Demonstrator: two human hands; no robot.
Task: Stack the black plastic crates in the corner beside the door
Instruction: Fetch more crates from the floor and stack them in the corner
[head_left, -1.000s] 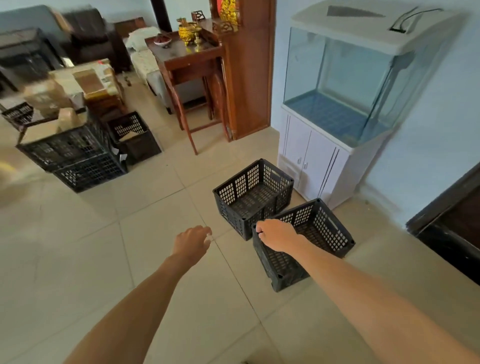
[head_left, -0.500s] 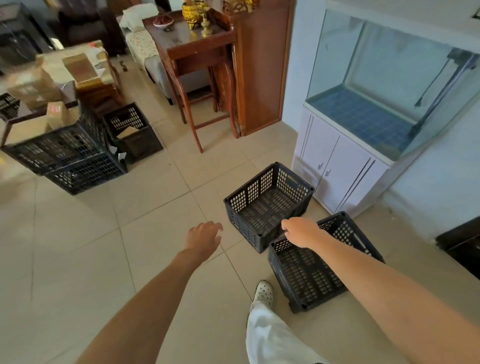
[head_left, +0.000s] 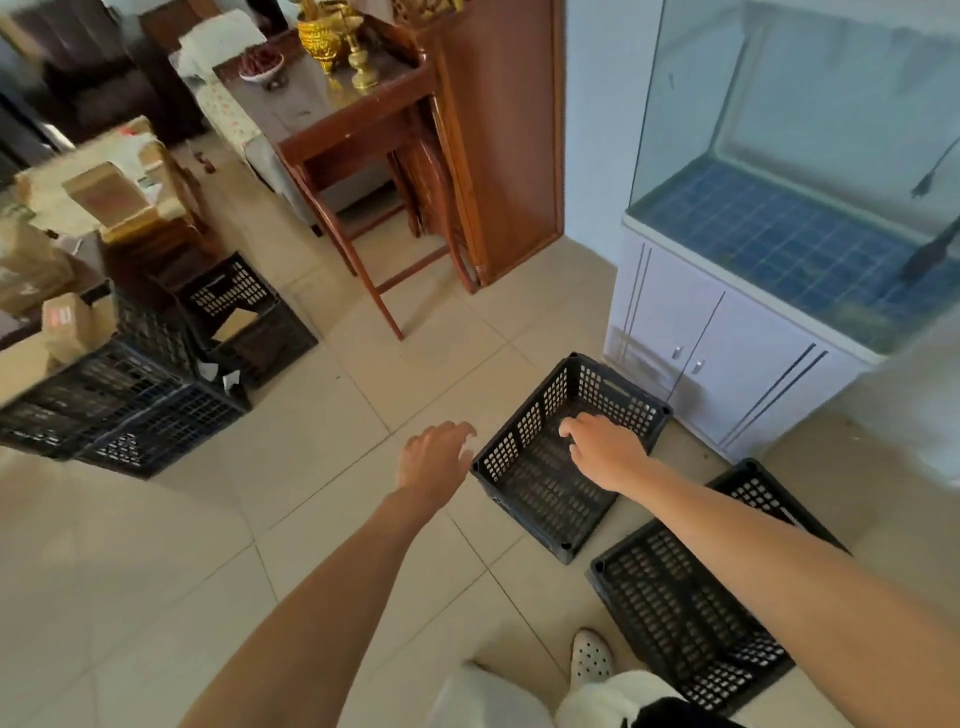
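Seen from above on a tiled floor, more black crates (head_left: 130, 410) sit stacked at far left. The left hand (head_left: 434, 457) hovers open and empty just beside a black crate (head_left: 530, 478), over which the right hand (head_left: 605, 449) reaches, fingers loosely curled, holding nothing. Another crate (head_left: 670, 618) lies at right, near a white cabinet (head_left: 727, 353).

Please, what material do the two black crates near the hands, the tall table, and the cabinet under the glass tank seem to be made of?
Far crate and near crate: probably moulded plastic, matte black, with regular perforated walls and floors. Tall table: looks like wood, reddish-brown, with a glossy varnish that reflects light. Cabinet: smooth white panels with a slight sheen and small metal-looking knobs; likely laminated board or plastic, I cannot tell which.
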